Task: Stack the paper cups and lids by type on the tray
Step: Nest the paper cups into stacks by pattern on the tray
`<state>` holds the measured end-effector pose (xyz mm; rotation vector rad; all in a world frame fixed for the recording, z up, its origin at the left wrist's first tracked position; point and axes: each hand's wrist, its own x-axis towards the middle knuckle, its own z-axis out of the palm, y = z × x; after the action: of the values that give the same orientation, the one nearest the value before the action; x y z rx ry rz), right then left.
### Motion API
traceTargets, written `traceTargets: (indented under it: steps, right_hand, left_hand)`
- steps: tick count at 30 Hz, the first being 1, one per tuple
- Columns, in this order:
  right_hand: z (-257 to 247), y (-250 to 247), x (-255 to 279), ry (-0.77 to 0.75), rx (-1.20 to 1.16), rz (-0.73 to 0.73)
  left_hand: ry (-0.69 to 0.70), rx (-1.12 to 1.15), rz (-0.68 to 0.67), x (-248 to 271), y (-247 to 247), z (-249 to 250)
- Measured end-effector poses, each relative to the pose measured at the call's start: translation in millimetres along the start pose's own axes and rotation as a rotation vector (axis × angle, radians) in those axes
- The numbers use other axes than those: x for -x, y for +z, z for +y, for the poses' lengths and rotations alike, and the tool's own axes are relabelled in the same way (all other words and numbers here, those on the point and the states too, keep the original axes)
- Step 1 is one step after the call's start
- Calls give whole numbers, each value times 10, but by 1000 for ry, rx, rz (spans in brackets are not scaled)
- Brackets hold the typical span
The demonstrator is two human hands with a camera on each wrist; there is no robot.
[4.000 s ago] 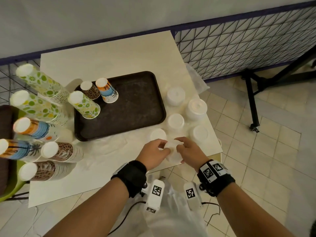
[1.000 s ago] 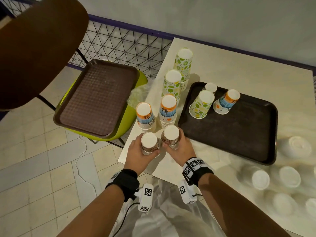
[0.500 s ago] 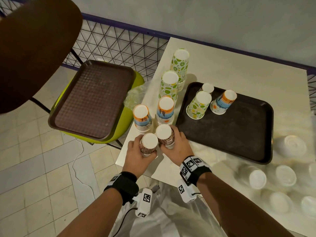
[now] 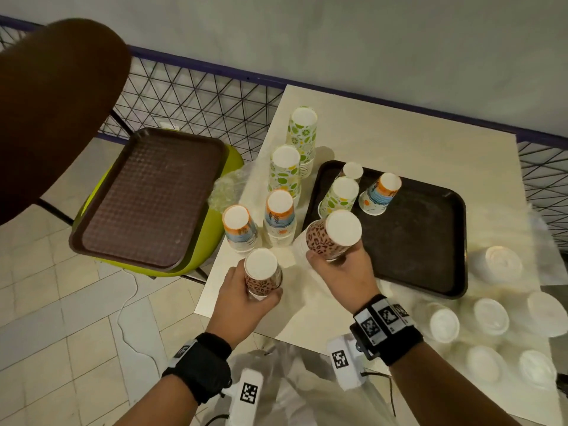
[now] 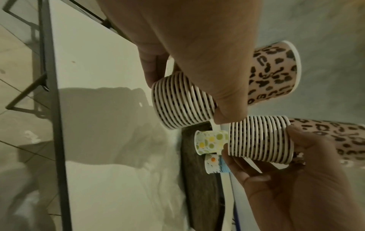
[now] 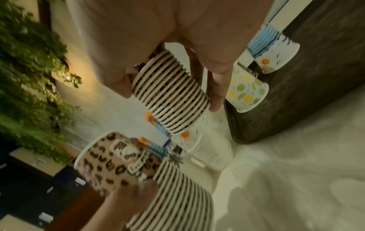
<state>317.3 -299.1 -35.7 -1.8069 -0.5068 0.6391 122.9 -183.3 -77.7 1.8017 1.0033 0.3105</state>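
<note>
Altogether two held leopard-print cup stacks

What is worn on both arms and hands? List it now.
Bare forearms, no sleeves or gloves. The left hand has a plain black wristband; the right hand has a black band bearing square black-and-white markers. A white tagged camera block hangs under each wrist, trailing a thin dark cable.

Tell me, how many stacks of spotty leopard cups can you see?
2. One leopard stack is in the left hand, near the table's front edge. The other leopard stack is in the right hand, raised beside the tray. None looks hidden.
</note>
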Motion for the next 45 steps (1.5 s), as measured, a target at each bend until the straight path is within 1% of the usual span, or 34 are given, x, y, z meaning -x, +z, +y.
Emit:
traceTargets:
  steps: [4, 9, 13, 15, 17, 20, 22, 29, 35, 41, 43, 45]
  right_hand:
    - [-251, -462, -215, -20, -37, 79]
    - [-577, -1015, -638, -89, -44, 141]
    - [-782, -1292, -1075, -125, -26, 129]
    - [-832, -1374, -1320, -123, -6, 95]
    - [-818, -1333, -1543, -120, 35, 69]
    - [-785, -1294, -1860, -136, 134, 21]
    - [-728, -1213, -2042, -122, 183, -4]
    - [-402, -878, -2463, -45, 321, -28]
    - [-202, -694, -2614, 20, 376, -31]
    - [-127, -678, -2575, 57, 445, -10]
    - [-139, -693, -2536, 59, 459, -5]
    - [-156, -703, -2502, 29, 469, -1]
  left_hand:
    - [59, 32, -67, -1, 132, 359]
    - [90, 119, -82, -201, 373, 871]
    - [122, 104, -43, -405, 525, 1334]
    - [116, 129, -8, -482, 587, 1531]
    - [89, 171, 12, -537, 587, 1627]
    - [82, 151, 69, -591, 637, 1792]
    - [85, 144, 90, -635, 657, 1851]
    - [72, 132, 109, -761, 736, 1892]
    - [65, 151, 113, -874, 737, 1865]
    - [66, 162, 102, -955, 709, 1816]
    - [65, 164, 102, -961, 700, 1812]
    - [63, 166, 99, -964, 691, 1811]
